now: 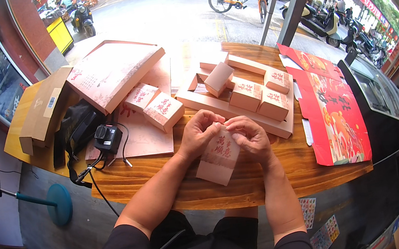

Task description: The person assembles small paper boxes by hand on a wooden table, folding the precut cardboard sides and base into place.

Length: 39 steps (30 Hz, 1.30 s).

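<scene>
both hands work close together over the near part of a wooden table (pixel 279 184). the left hand (pixel 197 136) is mostly closed, its thumb and fingers pinched at the top edge of a small pink box (pixel 217 161) with red writing. the right hand (pixel 251 139) is curled too, thumb and fingers gripping the same top end from the other side. the small pink box is tilted between the hands, its lower end toward the table's near edge; whether it touches the wood i cannot tell.

just beyond the hands lies a pink tray (pixel 207 104) with four small boxes in it; one of them, a plain-sided box (pixel 218 79), leans at an angle. to the left, two more small boxes (pixel 164 111) sit side by side on a flat pink board (pixel 156 144), near a large pink lid (pixel 115 70). farther left are a black bag (pixel 79 125) and a brown carton (pixel 44 113). a red printed sheet (pixel 333 111) lies at the table's right end.
</scene>
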{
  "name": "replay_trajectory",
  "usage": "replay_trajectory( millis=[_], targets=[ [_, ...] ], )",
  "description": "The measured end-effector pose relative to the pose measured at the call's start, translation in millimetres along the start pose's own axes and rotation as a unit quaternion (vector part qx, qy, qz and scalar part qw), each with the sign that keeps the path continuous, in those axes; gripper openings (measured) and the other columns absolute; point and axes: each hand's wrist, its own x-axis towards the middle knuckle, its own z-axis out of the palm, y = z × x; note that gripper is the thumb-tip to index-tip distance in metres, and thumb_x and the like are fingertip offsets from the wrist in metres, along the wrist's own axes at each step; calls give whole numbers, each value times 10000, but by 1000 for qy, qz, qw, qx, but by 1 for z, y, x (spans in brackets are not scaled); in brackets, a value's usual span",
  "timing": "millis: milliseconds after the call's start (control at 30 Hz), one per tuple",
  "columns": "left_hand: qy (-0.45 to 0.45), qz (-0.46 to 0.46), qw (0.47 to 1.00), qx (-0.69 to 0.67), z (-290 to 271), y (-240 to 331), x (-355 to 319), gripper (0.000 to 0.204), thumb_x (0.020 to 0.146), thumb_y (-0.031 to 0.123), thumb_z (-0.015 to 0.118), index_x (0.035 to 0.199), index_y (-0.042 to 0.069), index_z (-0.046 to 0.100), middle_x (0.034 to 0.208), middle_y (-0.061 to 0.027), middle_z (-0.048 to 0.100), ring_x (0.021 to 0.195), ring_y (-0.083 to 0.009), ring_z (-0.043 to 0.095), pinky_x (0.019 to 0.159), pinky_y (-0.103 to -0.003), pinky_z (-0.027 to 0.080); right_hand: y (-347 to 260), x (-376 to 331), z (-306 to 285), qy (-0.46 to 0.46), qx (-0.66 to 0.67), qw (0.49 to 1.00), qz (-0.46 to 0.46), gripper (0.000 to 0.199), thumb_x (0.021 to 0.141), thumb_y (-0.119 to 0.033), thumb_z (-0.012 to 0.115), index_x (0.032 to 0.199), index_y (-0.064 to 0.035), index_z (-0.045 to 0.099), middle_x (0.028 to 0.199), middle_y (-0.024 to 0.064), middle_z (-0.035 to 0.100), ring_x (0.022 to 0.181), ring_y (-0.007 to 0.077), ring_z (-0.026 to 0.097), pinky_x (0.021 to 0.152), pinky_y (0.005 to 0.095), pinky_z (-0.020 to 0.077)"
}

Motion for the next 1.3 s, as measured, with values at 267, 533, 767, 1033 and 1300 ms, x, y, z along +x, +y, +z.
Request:
replay_trajectory(
  millis=[267,533,767,1033,1300],
  targets=[
    [-9,5,1000,-14,2,1,0,128,934,57,628,1037,30,557,1086,-84,649,950,-110,617,858,-280,521,-2,1,2,25,-53,998,-19,199,846,48,612,1025,-3,685,1118,98,624,1076,183,588,944,298,472],
    [2,-6,999,-31,6,8,-1,88,945,76,633,1003,16,607,1091,-71,645,970,-106,613,862,-262,511,-4,1,1,17,-49,999,-8,181,864,17,652,1040,-5,691,1142,96,621,1076,181,587,940,294,476],
    [10,-22,1000,-15,2,5,-1,109,966,114,616,1027,24,616,1106,-84,655,975,-130,623,863,-294,531,2,-2,3,47,-2,999,25,232,899,-33,672,1130,-20,660,1146,74,615,1069,154,577,904,272,484],
    [57,-39,998,-2,1,7,-1,118,977,129,606,1024,20,611,1082,-86,669,933,-114,629,826,-274,545,6,-3,4,49,2,998,27,295,910,-54,678,1199,-33,621,1138,42,608,983,96,565,804,226,485],
    [20,-29,998,-52,3,4,1,95,969,116,623,991,30,587,968,-55,677,860,-87,613,787,-241,525,4,-3,7,86,-20,996,30,226,925,-15,606,1150,-3,630,1076,50,629,897,89,580,786,228,494]
  ],
)
